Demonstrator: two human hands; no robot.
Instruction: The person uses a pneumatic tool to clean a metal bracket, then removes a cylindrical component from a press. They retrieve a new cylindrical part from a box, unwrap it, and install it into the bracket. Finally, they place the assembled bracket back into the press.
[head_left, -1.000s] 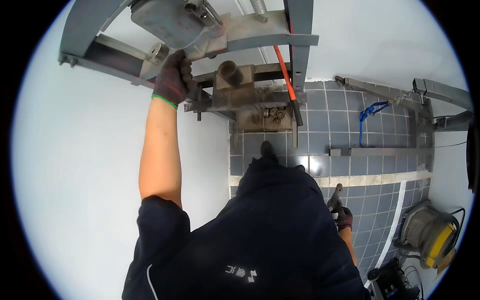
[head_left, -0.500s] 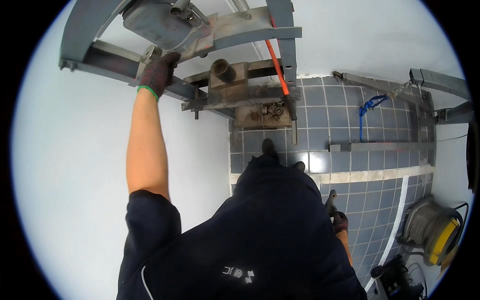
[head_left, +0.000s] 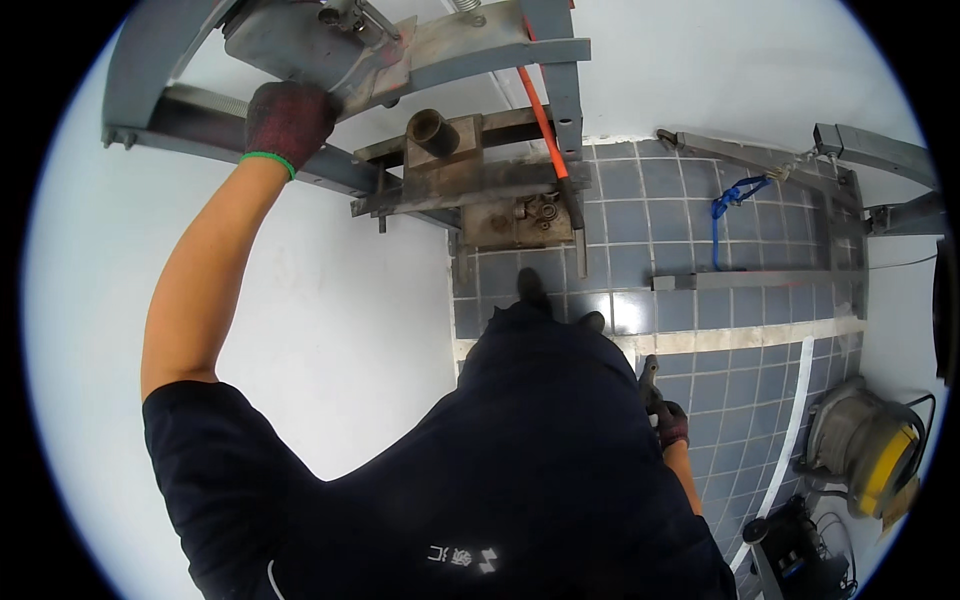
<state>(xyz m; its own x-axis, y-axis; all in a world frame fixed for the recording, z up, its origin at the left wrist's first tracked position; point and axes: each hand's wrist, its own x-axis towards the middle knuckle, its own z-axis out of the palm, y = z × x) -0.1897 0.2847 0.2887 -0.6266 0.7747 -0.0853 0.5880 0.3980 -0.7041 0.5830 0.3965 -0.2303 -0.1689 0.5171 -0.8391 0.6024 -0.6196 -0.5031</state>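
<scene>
My left hand [head_left: 288,125], in a dark red knit glove with a green cuff, is raised to the grey steel frame of a shop press [head_left: 350,182]. Its fingers are curled, and what they hold is hidden. Above them is a grey metal plate [head_left: 285,45] with a jack-like part. A hollow metal tube [head_left: 432,132] stands on a block across the press's lower beams. Low at my right side, my right hand [head_left: 670,422], gloved alike, is closed around a grey metal arm [head_left: 650,378] pointing forward; my clothing partly covers it.
An orange-red lever [head_left: 543,120] slants down the press's right side. A metal block with small rings [head_left: 535,215] sits low on the press. To the right are a grey steel floor frame [head_left: 760,281], a blue strap [head_left: 735,195] and a yellow-and-black machine [head_left: 870,450].
My left hand has come over the round metal piece beside it, which is now hidden, and its fingers have curled. My left elbow has swung outward. The right hand still grips the metal arm.
</scene>
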